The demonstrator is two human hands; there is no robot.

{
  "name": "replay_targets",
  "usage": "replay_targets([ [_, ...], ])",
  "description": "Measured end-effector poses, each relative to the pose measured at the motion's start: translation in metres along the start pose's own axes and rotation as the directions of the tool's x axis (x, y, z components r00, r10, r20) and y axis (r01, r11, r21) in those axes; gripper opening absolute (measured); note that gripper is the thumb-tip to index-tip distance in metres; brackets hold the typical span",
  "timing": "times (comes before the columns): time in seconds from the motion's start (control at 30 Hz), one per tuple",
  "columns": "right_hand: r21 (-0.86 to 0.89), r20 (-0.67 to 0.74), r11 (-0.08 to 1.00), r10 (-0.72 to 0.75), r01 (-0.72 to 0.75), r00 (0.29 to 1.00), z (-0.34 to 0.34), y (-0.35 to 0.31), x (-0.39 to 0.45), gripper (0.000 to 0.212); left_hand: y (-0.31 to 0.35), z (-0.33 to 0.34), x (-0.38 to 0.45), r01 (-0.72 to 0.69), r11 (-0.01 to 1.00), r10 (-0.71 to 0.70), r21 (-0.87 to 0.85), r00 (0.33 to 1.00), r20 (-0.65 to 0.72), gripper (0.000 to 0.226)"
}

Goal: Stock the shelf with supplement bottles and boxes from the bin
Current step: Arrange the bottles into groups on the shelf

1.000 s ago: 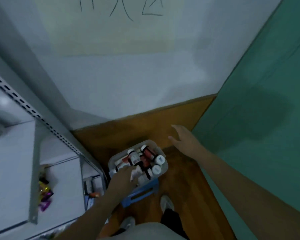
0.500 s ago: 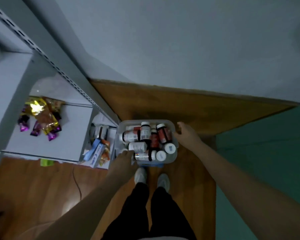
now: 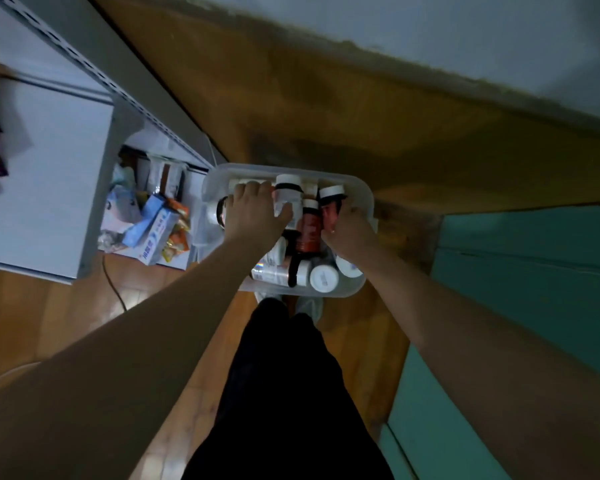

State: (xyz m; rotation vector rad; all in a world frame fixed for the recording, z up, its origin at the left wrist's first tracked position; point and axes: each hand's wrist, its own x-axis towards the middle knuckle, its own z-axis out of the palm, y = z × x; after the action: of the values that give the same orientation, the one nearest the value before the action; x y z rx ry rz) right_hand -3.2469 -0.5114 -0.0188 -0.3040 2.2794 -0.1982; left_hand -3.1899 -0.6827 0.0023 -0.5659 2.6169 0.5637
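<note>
Bin (image 3: 362,199) on floor: left hand (image 3: 253,213) grips white bottle (image 3: 286,195); right hand (image 3: 349,230) grips dark bottle (image 3: 329,211).

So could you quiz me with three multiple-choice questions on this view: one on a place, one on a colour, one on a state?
1. Where is the bin?
A. on the shelf
B. on the floor by the person's feet
C. on a table

2. What colour are the bottle caps?
A. white
B. green
C. black

3. What are both hands doing?
A. hanging idle
B. reaching into the bin
C. holding a box

Answers: 1 B, it sits just ahead of the shoes; 2 A, the caps show white; 3 B, left hand and right hand are among the bottles.
</note>
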Motion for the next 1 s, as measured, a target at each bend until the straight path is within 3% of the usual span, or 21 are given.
replay_targets([
  [0.13, -0.07, -0.09, 0.997, 0.036, -0.043, 0.995, 0.012, -0.004, 0.013, 0.065, 0.007, 0.018, 0.031, 0.05, 0.989, -0.068, 0.137, 0.989, 0.129, 0.069],
  [0.23, -0.021, -0.093, 0.991, 0.128, -0.131, 0.987, 0.017, 0.002, 0.019, 0.083, 0.017, 0.018, 0.043, 0.139, 0.981, -0.163, 0.135, 0.968, 0.19, 0.07],
  [0.47, 0.072, -0.106, 0.992, 0.115, -0.108, 0.988, 0.0, 0.004, 0.023, 0.051, 0.017, 0.005, 0.039, 0.166, 0.984, -0.172, 0.068, 0.98, 0.101, 0.069],
  [0.6, 0.074, -0.064, 0.996, 0.063, -0.058, 0.996, -0.021, -0.001, 0.01, 0.058, 0.018, -0.014, 0.02, 0.189, 0.98, -0.186, -0.057, 0.981, 0.063, 0.067],
  [0.73, 0.215, -0.107, 0.977, 0.02, 0.004, 0.994, -0.04, 0.001, -0.014, 0.088, 0.02, -0.043, -0.008, 0.234, 0.891, -0.244, -0.388, 0.969, 0.025, 0.048],
  [1.0, 0.439, -0.217, 0.886, -0.059, 0.151, 0.974, -0.094, 0.006, -0.072, 0.064, 0.027, -0.098, -0.064, 0.164, 0.651, -0.341, -0.741, 0.936, -0.093, 0.037],
])
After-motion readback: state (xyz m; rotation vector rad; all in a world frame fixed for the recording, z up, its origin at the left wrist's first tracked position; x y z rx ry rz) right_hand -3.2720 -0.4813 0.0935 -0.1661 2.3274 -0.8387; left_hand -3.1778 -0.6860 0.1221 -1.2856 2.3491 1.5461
